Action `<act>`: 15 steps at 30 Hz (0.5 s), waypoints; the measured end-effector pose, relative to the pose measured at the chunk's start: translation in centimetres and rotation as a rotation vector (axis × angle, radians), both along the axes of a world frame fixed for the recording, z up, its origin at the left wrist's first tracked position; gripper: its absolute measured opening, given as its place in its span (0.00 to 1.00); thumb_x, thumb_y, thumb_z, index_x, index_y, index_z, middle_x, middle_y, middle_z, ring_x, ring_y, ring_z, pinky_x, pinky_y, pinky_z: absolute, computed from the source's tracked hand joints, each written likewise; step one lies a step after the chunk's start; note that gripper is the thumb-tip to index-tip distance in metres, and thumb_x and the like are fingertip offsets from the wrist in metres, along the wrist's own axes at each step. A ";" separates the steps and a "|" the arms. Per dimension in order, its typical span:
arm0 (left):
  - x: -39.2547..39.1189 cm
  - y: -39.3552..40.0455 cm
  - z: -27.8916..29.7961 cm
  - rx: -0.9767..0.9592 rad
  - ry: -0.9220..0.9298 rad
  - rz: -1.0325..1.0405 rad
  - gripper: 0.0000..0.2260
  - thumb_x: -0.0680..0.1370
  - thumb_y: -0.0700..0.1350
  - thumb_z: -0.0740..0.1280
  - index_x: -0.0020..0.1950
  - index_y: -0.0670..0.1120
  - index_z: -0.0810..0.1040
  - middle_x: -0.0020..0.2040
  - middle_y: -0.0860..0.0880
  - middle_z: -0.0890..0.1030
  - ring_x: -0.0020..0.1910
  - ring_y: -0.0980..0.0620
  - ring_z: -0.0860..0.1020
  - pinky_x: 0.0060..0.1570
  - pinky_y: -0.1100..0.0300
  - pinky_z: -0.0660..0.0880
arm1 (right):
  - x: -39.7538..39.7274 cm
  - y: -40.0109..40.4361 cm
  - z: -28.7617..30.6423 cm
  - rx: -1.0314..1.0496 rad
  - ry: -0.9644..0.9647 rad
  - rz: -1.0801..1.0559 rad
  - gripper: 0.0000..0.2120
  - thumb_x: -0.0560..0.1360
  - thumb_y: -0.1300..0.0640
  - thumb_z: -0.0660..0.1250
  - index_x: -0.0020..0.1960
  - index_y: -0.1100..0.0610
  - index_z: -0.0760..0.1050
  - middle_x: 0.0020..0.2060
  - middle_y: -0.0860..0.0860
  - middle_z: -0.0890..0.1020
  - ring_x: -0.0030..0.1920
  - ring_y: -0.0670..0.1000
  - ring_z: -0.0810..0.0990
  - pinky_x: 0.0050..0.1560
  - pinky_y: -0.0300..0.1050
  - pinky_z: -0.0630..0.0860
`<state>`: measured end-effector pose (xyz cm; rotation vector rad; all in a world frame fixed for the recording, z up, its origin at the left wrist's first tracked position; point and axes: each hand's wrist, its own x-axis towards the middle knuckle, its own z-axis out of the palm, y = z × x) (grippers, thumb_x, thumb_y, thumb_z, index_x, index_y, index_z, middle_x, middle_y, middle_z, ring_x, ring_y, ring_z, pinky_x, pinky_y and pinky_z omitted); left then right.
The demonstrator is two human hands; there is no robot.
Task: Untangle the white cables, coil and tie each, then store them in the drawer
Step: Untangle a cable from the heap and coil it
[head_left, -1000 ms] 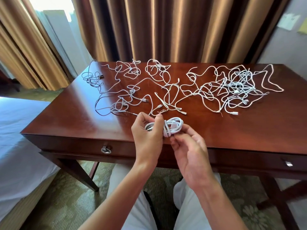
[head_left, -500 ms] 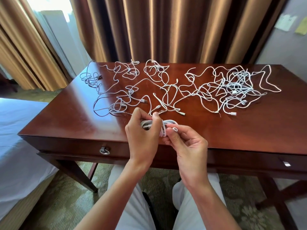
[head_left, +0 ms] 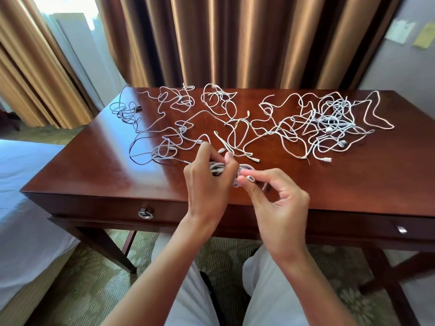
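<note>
A small white coiled cable (head_left: 217, 170) is held just above the front of the dark wooden desk (head_left: 98, 165). My left hand (head_left: 207, 184) grips the coil, fingers wrapped round its left side. My right hand (head_left: 275, 203) pinches the cable's white plug end (head_left: 250, 179) between thumb and forefinger at the coil's right side. Several loose white cables (head_left: 235, 123) lie tangled across the back and middle of the desk, with a denser knot at the right (head_left: 334, 123). The desk's drawer (head_left: 113, 208) is shut; its metal ring pull (head_left: 146, 214) sits at the front left.
Brown curtains (head_left: 235, 38) hang behind the desk. A white bed (head_left: 21, 208) stands to the left. A second metal pull (head_left: 401, 229) shows at the desk's front right. My knees in white trousers (head_left: 266, 290) are under the desk's front edge, above patterned carpet.
Both hands have moved forward over the desk with the coil. The right hand has shifted from the coil's underside to pinching the plug end at its right side.
</note>
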<state>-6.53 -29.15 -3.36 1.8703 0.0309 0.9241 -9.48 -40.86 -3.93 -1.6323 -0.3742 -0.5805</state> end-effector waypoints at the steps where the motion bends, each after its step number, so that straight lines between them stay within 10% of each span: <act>1: 0.1 0.0 0.0 0.004 0.007 -0.031 0.13 0.77 0.39 0.71 0.38 0.43 0.69 0.27 0.58 0.72 0.28 0.61 0.74 0.32 0.72 0.65 | 0.5 -0.4 0.1 -0.020 -0.011 0.021 0.05 0.74 0.61 0.76 0.50 0.58 0.85 0.44 0.48 0.86 0.46 0.46 0.85 0.48 0.35 0.75; 9: 0.6 -1.8 0.6 0.054 0.073 -0.487 0.14 0.84 0.48 0.54 0.41 0.45 0.65 0.32 0.50 0.68 0.32 0.58 0.65 0.33 0.59 0.65 | 3.7 -4.0 1.1 0.142 0.149 0.163 0.09 0.66 0.56 0.79 0.46 0.50 0.86 0.42 0.48 0.86 0.44 0.47 0.83 0.48 0.50 0.80; 15: 1.6 -3.8 0.5 0.007 0.218 -0.702 0.20 0.82 0.57 0.58 0.46 0.39 0.69 0.36 0.58 0.75 0.35 0.62 0.71 0.40 0.65 0.69 | 4.3 -6.5 0.4 0.165 0.232 0.220 0.06 0.67 0.54 0.78 0.44 0.50 0.88 0.47 0.51 0.85 0.50 0.54 0.85 0.46 0.51 0.83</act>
